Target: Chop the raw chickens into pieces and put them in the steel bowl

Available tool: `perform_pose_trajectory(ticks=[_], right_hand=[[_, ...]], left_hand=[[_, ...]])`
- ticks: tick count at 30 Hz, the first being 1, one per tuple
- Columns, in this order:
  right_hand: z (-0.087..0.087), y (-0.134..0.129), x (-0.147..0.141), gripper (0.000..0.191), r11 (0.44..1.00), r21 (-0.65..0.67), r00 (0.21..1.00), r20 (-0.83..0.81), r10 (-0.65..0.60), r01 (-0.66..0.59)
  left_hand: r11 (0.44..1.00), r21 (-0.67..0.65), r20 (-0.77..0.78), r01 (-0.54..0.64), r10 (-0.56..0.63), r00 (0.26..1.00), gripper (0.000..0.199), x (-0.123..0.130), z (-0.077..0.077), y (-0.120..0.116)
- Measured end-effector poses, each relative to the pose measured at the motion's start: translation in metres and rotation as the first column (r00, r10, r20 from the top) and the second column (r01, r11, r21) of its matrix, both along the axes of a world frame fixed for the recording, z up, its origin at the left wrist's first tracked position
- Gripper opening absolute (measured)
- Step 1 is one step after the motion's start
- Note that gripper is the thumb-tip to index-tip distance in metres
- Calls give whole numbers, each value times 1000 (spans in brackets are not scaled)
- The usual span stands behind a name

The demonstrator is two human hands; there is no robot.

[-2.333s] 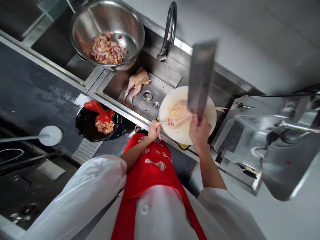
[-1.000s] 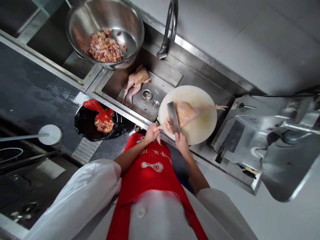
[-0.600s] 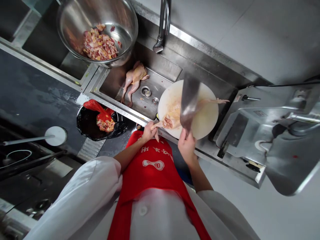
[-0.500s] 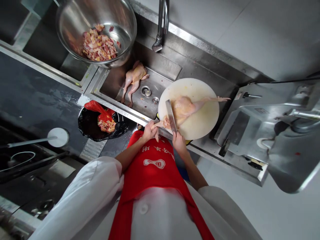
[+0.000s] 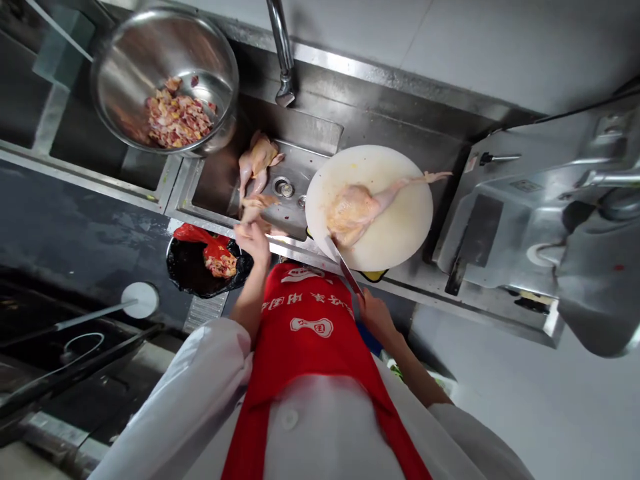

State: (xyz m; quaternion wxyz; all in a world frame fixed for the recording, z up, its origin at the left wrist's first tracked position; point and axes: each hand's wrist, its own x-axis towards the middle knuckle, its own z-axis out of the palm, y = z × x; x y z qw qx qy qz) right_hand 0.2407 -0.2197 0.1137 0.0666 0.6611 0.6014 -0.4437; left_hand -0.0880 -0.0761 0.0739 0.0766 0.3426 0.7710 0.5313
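Observation:
My left hand [image 5: 253, 239] is closed around a cut piece of raw chicken [image 5: 256, 208], blurred by motion, above the front edge of the sink. My right hand [image 5: 373, 312] grips a cleaver [image 5: 343, 265] low at the front of the round white cutting board [image 5: 400, 247]; its blade tip reaches over the board's rim. On the board lies a raw chicken portion [image 5: 353, 210] with a leg and foot stretched to the right. Behind my left hand, another raw chicken [image 5: 260, 159] rests in the sink [image 5: 313, 160], its legs partly hidden by the held piece.
A large steel pot [image 5: 220, 127] with chopped meat [image 5: 177, 119] stands at the back left. The faucet [image 5: 285, 87] hangs over the sink. Below the counter edge is a black-lined bin [image 5: 187, 267] with a red bag [image 5: 193, 233]. Steel equipment [image 5: 530, 227] stands at the right.
My left hand has carried the chicken piece left, away from the board to over the sink edge. The cleaver has drawn back toward my body, off the chicken. The view has shifted slightly.

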Motion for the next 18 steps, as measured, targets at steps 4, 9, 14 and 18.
perform_pose_trajectory(ticks=[4, 9, 14, 18], right_hand=[[24, 15, 21, 40, 924, -132, 830, -408, -381, 359], [67, 71, 28, 40, 710, -12, 469, -742, -479, 704], [96, 116, 27, 45, 347, 23, 195, -861, -469, 937], [110, 114, 30, 46, 304, -9, 122, -905, -408, 953]], left_hand=[[999, 36, -1, 5, -5, 1000, 20, -35, 23, 32], [964, 113, 177, 239, -256, 950, 18, 6, 38, 65], [839, 99, 316, 535, -536, 783, 19, 103, 43, 89], [680, -40, 378, 732, -668, 641, 21, 167, 51, 100]])
